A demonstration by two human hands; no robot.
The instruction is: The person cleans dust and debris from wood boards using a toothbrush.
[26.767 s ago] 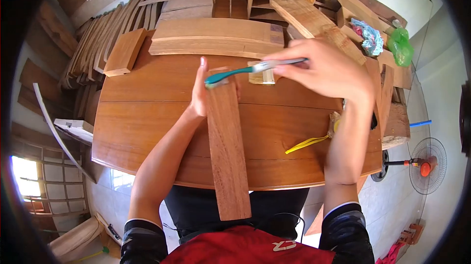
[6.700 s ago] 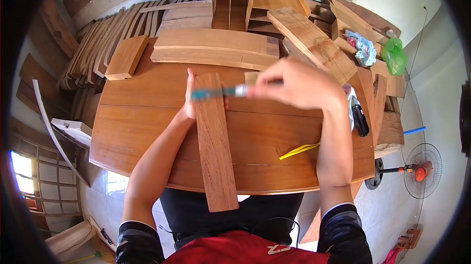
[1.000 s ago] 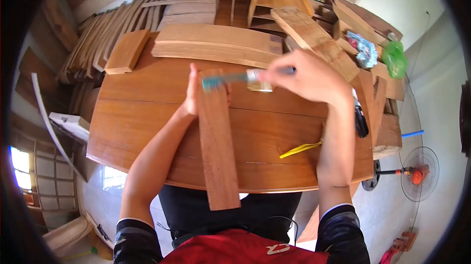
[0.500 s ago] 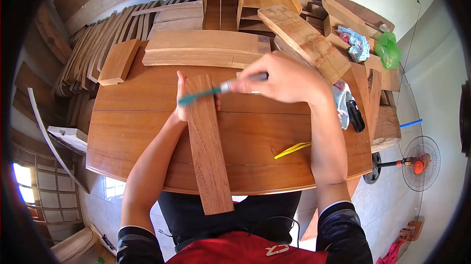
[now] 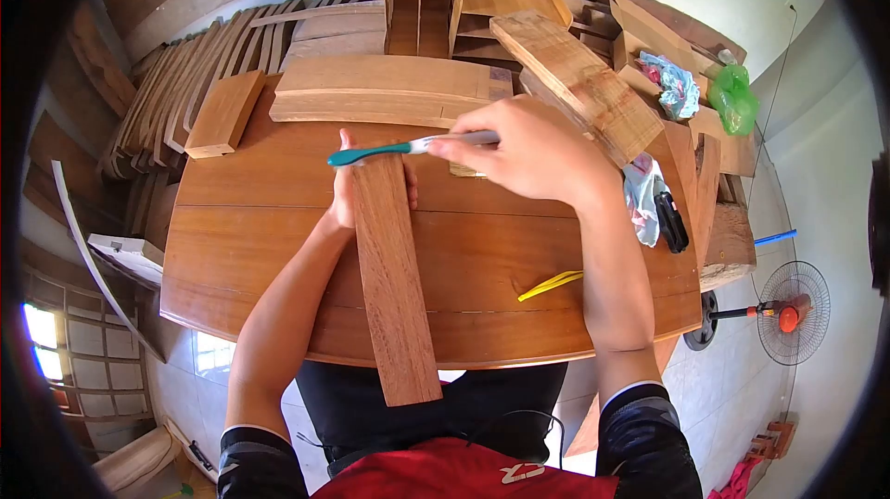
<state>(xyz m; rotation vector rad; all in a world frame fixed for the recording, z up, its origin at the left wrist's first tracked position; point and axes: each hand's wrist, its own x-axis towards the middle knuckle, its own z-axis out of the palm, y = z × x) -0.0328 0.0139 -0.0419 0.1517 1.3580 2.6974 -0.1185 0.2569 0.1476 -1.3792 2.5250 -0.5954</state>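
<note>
Two long edges are offering the best hold on the stiff, probably fairly weighty, reddish-brown wooden plank (image 5: 394, 286) at centre, whose upper end the left hand (image 5: 344, 200) is gripping while the right hand (image 5: 533, 151) is pinching a slim teal-and-white toothbrush (image 5: 371, 154) across it, bristle contact looking unclear.

gap: btwn plank (image 5: 394, 286) & ylw strap (image 5: 551, 285) | obst: curved boards (image 5: 385, 91), tbl far side

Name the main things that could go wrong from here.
The wooden board overhangs the near edge of the table, gripped only toward its far end by the left hand, so it might tip or slip. The right hand has the toothbrush across that far end, close to the left thumb, which a stroke could catch.
</note>
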